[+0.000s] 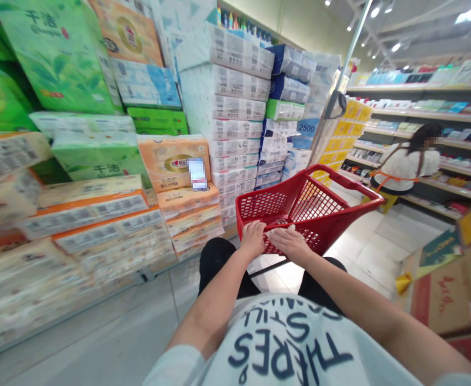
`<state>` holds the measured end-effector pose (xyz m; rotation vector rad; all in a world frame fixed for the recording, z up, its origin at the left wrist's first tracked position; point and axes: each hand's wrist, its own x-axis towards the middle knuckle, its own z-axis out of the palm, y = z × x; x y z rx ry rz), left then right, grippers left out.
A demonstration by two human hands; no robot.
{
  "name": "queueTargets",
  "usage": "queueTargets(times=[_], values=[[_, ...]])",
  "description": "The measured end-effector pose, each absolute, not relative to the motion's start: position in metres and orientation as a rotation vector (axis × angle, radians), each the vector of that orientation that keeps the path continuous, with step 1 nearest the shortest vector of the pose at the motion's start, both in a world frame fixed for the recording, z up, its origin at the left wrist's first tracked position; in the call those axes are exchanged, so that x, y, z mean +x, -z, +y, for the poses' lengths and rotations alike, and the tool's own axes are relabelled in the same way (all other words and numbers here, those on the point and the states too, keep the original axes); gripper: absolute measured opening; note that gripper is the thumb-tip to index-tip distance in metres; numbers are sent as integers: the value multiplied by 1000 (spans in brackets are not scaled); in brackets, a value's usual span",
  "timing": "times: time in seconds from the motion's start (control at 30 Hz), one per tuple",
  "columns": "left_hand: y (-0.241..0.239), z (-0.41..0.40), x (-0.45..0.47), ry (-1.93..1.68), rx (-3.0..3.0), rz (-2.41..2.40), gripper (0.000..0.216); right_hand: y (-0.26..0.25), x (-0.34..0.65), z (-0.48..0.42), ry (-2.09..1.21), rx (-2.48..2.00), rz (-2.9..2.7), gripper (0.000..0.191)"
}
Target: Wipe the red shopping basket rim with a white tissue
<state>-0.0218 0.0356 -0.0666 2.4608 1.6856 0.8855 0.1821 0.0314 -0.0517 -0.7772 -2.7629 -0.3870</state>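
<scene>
A: Both hands are down on the near rim of the red basket (308, 206). The left hand (252, 239) and the right hand (289, 244) sit side by side, thumbs almost touching.

B: Closed on it?

A: Fingers of both curl over the rim, so I'd call each grip clamped on the basket's edge. There's something pale and soft-looking under the fingers (278, 231), maybe a cloth or padding on the rim; too blurred to say which.

B: Where's the basket itself?

A: Straight out in front of the person, beyond the knees in black trousers (219, 262), over the pale tiled floor (110, 332). It tilts, far end raised and swung to the right. Holding the near edge with both hands, close together, looks like a way to steer it evenly. Through the mesh it looks empty, though I can't see all of the bottom.

B: And around it?

A: On the left, a wall of stacked tissue packs (98, 214), green, orange and white, piled from the floor up past the top of the view. The basket sits just beside the lower orange packs. A metal pole (342, 86) rises behind the basket.

B: Anyone else?

A: One other person (404, 163), well apart on the right, in a white top and orange apron, crouched by the shelves (432, 115). Cardboard boxes (448, 289) stand near the right edge.
</scene>
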Motion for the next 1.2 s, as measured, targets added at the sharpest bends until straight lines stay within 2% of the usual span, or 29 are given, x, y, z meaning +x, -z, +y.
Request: queueTargets(times=[0.17, 0.37, 0.53, 0.73, 1.2], values=[[68, 37, -23, -874, 2461, 1673, 54, 47, 171, 31, 403, -924, -2877, 29], [69, 36, -23, -881, 2490, 1634, 48, 39, 153, 31, 519, -800, -2815, 26], [68, 35, -22, -868, 2491, 1629, 50, 48, 151, 31, 447, -923, -2911, 21], [68, 35, -22, -864, 2491, 1624, 50, 43, 150, 32, 484, -819, -2787, 26], [68, 33, -22, -851, 2487, 1642, 52, 49, 154, 35, 449, -801, -2851, 22]])
